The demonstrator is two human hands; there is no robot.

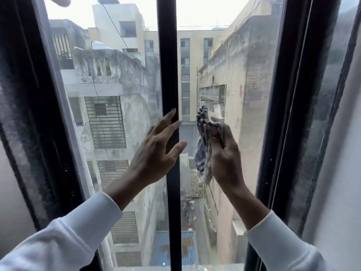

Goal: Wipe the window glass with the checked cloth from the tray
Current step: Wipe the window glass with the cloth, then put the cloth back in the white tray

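The window glass point(234, 65) fills the view, split by a black centre bar point(169, 55). My right hand point(224, 157) grips the blue-and-white checked cloth point(203, 153), bunched up and held close to the right pane at mid height; whether the cloth touches the glass I cannot tell. My left hand point(158, 151) rests with spread fingers against the centre bar, its fingertips over the bar's front. The tray is out of view.
Dark, dusty window frames stand at the left point(33, 114) and right point(289, 114). Through the glass are weathered buildings and a narrow lane far below. Both my arms wear white sleeves point(68, 237).
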